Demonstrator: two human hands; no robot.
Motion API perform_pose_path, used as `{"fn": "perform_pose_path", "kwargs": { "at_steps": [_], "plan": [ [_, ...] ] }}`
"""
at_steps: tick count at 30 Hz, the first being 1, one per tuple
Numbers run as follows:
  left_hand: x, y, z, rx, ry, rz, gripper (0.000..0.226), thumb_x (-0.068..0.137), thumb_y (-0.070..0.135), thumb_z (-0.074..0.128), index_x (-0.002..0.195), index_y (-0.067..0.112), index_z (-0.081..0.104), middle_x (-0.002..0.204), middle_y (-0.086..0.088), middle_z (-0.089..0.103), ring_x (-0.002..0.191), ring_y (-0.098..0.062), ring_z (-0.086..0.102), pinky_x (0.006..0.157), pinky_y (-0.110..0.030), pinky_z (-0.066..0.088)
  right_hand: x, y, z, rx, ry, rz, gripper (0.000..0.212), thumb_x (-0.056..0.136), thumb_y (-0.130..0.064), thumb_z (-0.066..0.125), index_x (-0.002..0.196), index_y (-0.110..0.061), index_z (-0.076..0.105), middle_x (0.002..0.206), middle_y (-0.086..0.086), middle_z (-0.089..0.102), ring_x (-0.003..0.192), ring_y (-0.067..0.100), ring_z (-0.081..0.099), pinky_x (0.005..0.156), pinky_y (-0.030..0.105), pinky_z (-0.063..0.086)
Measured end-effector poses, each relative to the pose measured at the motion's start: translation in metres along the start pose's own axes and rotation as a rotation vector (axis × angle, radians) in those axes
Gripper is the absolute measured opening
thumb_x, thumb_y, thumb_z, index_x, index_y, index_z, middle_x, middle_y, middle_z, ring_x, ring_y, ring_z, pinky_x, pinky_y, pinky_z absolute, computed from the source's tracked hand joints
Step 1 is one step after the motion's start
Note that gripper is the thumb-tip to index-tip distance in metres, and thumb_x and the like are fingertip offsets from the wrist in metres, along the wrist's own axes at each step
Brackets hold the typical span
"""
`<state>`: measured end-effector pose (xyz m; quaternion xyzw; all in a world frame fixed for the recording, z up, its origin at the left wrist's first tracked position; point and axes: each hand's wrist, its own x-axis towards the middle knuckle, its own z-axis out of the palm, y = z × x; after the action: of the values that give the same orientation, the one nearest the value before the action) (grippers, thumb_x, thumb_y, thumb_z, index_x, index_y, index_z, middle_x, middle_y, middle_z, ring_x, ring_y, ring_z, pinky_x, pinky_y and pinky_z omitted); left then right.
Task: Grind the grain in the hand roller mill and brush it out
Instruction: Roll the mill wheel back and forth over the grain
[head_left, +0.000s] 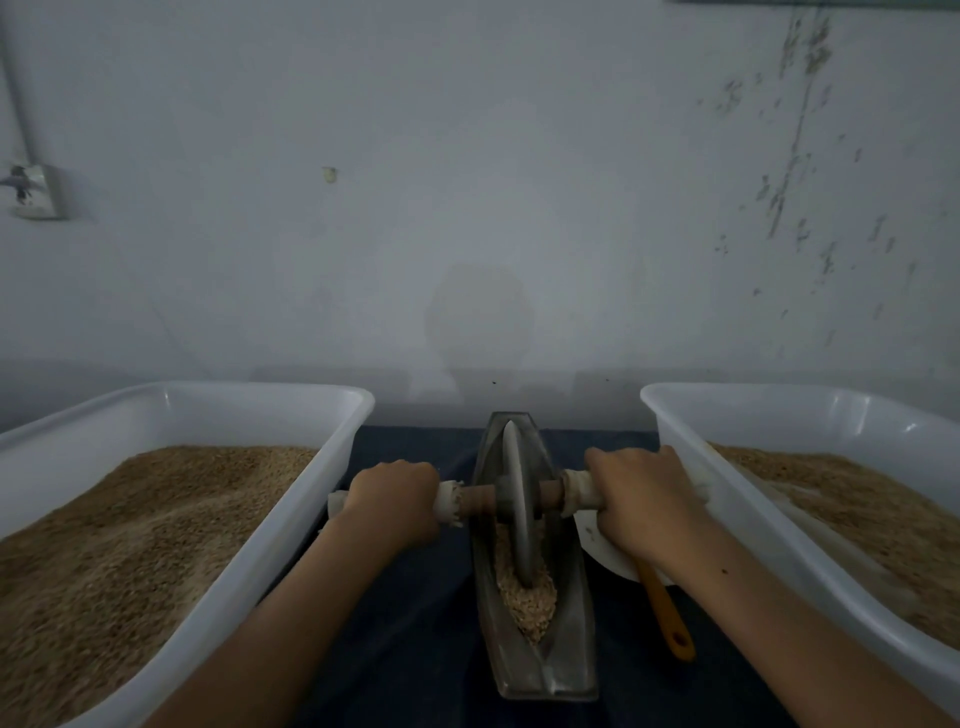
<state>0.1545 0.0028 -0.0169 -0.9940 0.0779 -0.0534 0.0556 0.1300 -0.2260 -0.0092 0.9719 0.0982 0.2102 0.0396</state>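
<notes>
- The hand roller mill (535, 566), a narrow boat-shaped metal trough, lies lengthwise on a dark blue cloth (415, 623) between 2 white tubs.
- Its grinding wheel (516, 499) stands upright in the trough, on a wooden axle (475, 499) running left to right.
- The left hand (395, 499) curls tight around the axle's cloth-wrapped left end; the right hand (639, 499) grips the wrapped right end, the hands well apart.
- Crushed grain (527, 597) sits in the trough at the near side of the wheel.
- The left tub (291, 525) and right tub (737, 519) each hold brown grain.
- An orange handle (667, 618) lies just right of the mill, partly under the right wrist.
</notes>
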Motion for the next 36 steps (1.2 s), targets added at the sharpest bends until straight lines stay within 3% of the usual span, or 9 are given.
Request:
{"fn": "perform_pose_path", "kwargs": {
  "at_steps": [4,7,14,17,21,24,27,31,36],
  "plan": [
    [0.004,-0.001,0.005,-0.040,0.034,-0.007,0.028,0.086,0.026,0.062,0.112,0.020,0.054,0.110,-0.002,0.061,0.099,-0.020,0.060,0.081,-0.031,0.044,0.001,-0.001,0.007,-0.020,0.035,0.022,0.023,0.083,-0.010,0.053,0.089,-0.024,0.035,0.094,-0.003,0.053,0.098,0.023,0.053,0.078,0.034,0.028],
    [0.006,-0.001,0.012,-0.080,0.175,0.007,0.021,0.087,0.030,0.059,0.103,0.021,0.048,0.106,0.001,0.062,0.095,-0.019,0.060,0.075,-0.029,0.040,0.004,-0.002,0.015,-0.080,0.060,0.058,0.030,0.086,-0.013,0.058,0.111,-0.022,0.042,0.112,0.000,0.055,0.106,0.023,0.050,0.084,0.034,0.031],
    [0.005,0.000,0.020,-0.085,0.340,0.010,0.021,0.087,0.031,0.057,0.090,0.024,0.037,0.098,0.004,0.063,0.089,-0.017,0.060,0.069,-0.027,0.033,0.005,0.001,0.017,-0.091,0.094,0.024,0.043,0.085,-0.014,0.060,0.122,-0.021,0.039,0.119,0.001,0.052,0.110,0.022,0.047,0.086,0.033,0.031],
    [0.004,-0.002,0.014,-0.096,0.217,0.011,0.014,0.087,0.028,0.058,0.097,0.022,0.049,0.101,0.001,0.063,0.092,-0.018,0.060,0.074,-0.028,0.042,0.003,0.001,0.010,-0.063,0.055,-0.002,0.034,0.085,-0.013,0.054,0.116,-0.022,0.041,0.114,-0.001,0.054,0.107,0.022,0.049,0.085,0.035,0.031],
    [0.003,-0.003,0.006,-0.074,0.027,0.011,0.027,0.083,0.029,0.063,0.108,0.022,0.057,0.105,0.000,0.063,0.095,-0.018,0.061,0.084,-0.032,0.048,-0.001,0.000,-0.006,-0.009,-0.036,-0.027,0.019,0.084,-0.015,0.054,0.087,-0.024,0.037,0.095,-0.003,0.057,0.097,0.022,0.054,0.077,0.034,0.029],
    [0.002,-0.003,0.004,-0.044,-0.030,0.024,0.031,0.083,0.029,0.064,0.111,0.019,0.056,0.106,-0.002,0.063,0.096,-0.018,0.061,0.086,-0.032,0.049,-0.002,0.002,-0.010,0.012,-0.106,-0.036,0.034,0.084,-0.016,0.052,0.069,-0.027,0.024,0.073,-0.007,0.039,0.092,0.020,0.056,0.074,0.031,0.028],
    [0.001,0.000,0.002,-0.038,-0.026,0.007,0.031,0.084,0.029,0.064,0.111,0.019,0.056,0.107,-0.002,0.063,0.096,-0.019,0.060,0.087,-0.033,0.049,-0.002,0.003,-0.007,0.032,-0.109,-0.037,0.037,0.085,-0.015,0.051,0.068,-0.027,0.020,0.073,-0.008,0.036,0.093,0.020,0.056,0.074,0.030,0.029],
    [-0.002,0.004,0.003,-0.038,0.082,-0.020,0.023,0.086,0.025,0.060,0.108,0.020,0.053,0.108,-0.001,0.062,0.098,-0.020,0.060,0.079,-0.031,0.043,0.000,0.003,0.001,0.049,-0.012,-0.008,0.023,0.086,-0.012,0.051,0.085,-0.025,0.032,0.098,-0.003,0.054,0.099,0.022,0.052,0.083,0.034,0.032],
    [-0.004,0.011,0.005,0.041,0.302,-0.045,0.020,0.089,0.025,0.055,0.106,0.021,0.045,0.107,0.003,0.062,0.099,-0.018,0.059,0.078,-0.028,0.037,0.003,0.005,0.014,0.024,0.055,0.027,0.027,0.088,-0.010,0.052,0.109,-0.023,0.042,0.113,-0.003,0.053,0.107,0.021,0.048,0.088,0.034,0.032]
  ]
}}
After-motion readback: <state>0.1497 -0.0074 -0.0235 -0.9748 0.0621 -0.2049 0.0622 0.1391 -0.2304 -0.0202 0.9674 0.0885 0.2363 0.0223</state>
